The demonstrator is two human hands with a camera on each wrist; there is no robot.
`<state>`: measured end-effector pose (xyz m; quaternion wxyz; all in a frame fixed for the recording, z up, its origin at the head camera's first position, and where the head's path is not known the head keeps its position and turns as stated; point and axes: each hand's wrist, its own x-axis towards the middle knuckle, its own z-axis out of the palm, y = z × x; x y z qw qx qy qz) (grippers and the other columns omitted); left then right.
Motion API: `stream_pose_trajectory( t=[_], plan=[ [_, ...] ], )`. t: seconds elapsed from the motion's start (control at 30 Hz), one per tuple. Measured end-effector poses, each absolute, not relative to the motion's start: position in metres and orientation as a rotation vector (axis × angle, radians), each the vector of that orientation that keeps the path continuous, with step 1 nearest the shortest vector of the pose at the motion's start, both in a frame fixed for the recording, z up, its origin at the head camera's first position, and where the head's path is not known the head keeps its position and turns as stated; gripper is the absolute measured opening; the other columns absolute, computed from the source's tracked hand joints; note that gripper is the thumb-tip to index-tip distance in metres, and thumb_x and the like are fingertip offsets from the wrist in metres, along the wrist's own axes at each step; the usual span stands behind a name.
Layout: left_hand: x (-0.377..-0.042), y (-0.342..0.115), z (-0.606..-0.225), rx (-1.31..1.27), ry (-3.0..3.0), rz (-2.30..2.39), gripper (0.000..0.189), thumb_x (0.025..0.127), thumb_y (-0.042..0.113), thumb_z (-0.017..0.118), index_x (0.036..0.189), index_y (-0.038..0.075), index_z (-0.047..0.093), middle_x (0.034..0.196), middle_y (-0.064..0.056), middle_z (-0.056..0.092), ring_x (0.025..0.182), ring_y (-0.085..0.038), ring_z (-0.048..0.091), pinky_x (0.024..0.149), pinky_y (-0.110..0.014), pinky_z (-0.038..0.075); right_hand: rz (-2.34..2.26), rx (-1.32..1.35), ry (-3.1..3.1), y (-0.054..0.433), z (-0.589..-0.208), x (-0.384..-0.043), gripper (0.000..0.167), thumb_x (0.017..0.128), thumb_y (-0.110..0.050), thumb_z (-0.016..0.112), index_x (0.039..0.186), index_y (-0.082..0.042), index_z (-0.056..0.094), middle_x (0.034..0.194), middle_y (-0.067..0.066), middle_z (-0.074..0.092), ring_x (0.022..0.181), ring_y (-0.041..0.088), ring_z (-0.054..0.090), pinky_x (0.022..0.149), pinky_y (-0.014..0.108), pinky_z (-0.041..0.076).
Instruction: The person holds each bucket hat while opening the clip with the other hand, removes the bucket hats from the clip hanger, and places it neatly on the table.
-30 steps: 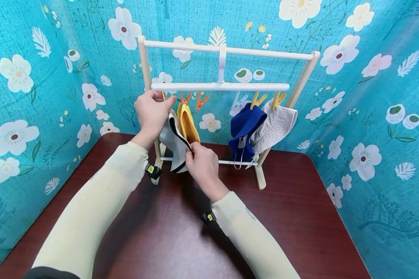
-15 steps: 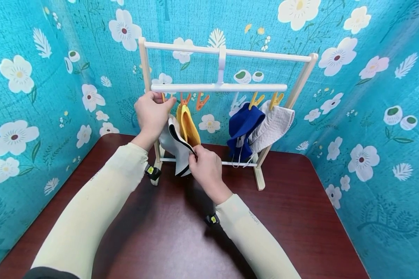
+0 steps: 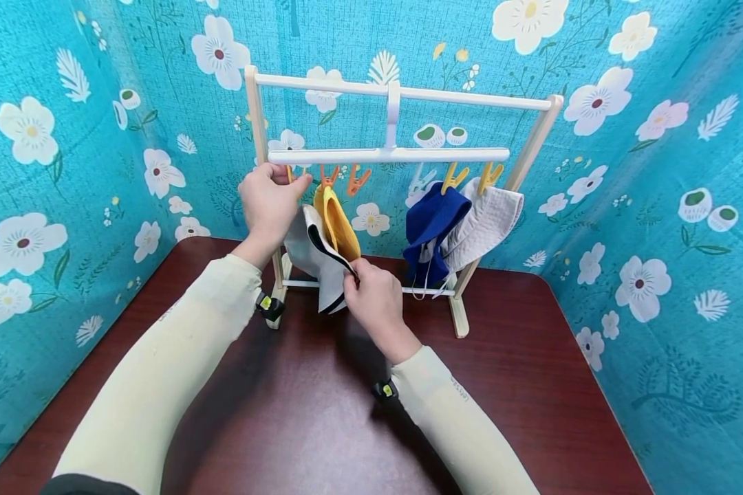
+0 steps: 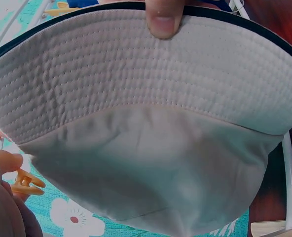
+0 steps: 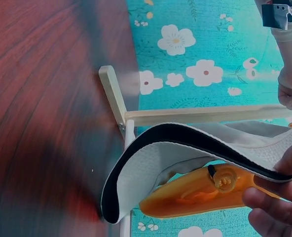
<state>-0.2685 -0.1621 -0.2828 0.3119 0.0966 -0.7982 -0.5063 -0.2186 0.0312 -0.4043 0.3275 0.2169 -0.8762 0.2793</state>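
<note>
A light grey bucket hat (image 3: 303, 247) with a black-edged brim hangs at the left of the white hanger (image 3: 347, 156). My right hand (image 3: 376, 295) pinches its brim between thumb and fingers; the thumb lies on the stitched brim in the left wrist view. Up at the hanger's left end, my left hand (image 3: 269, 205) pinches a yellow clothespin (image 4: 27, 182). The prongs of that clothespin stand apart beside the hat's edge in the left wrist view. Just behind the grey hat, a yellow hat (image 5: 200, 192) hangs from an orange clothespin (image 3: 329, 179).
The hanger hooks on a wooden rack (image 3: 255, 113) standing on a dark red table (image 3: 322, 412). At its right side, yellow clothespins hold a blue hat (image 3: 433, 216) and a pale hat (image 3: 492, 220) with cords. An orange clothespin (image 3: 357, 180) hangs near the middle. Floral cloth (image 3: 644, 206) surrounds the table.
My right hand has moved a little to the right, drawing the grey bucket hat's brim along with it. My left hand has stayed at the hanger's left end.
</note>
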Motion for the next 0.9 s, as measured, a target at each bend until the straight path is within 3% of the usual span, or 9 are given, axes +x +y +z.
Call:
stream_pose_trajectory(
  t=[0.27, 0.5, 0.9],
  plan=[
    [-0.269, -0.162, -0.285, 0.238, -2.108, -1.322, 0.038, 0.086, 0.042, 0.082, 0.105, 0.01, 0.072, 0.097, -0.004, 0.073, 0.092, -0.015, 0.066, 0.071, -0.028, 0.049, 0.712, 0.601, -2.277, 0.038, -0.406, -0.218, 0.007, 0.095, -0.019, 0.069, 0.093, -0.013, 0.072, 0.075, 0.0, 0.072, 0.057, 0.015, 0.062, 0.05, 0.029, 0.05],
    [-0.268, -0.162, -0.29, 0.218, -2.105, -1.326, 0.042, 0.087, 0.042, 0.081, 0.11, 0.008, 0.073, 0.104, -0.006, 0.075, 0.102, -0.017, 0.066, 0.074, -0.03, 0.05, 0.697, 0.621, -2.264, 0.042, -0.408, -0.217, 0.007, 0.095, -0.018, 0.069, 0.094, -0.013, 0.073, 0.076, 0.0, 0.073, 0.058, 0.016, 0.064, 0.051, 0.032, 0.052],
    [-0.268, -0.163, -0.295, 0.187, -2.092, -1.278, 0.04, 0.087, 0.041, 0.082, 0.109, 0.009, 0.072, 0.109, -0.005, 0.076, 0.102, -0.018, 0.066, 0.065, -0.029, 0.045, 0.682, 0.647, -2.228, 0.048, -0.411, -0.217, 0.007, 0.095, -0.018, 0.066, 0.093, -0.014, 0.072, 0.074, -0.001, 0.071, 0.058, 0.015, 0.064, 0.052, 0.033, 0.052]
  ],
)
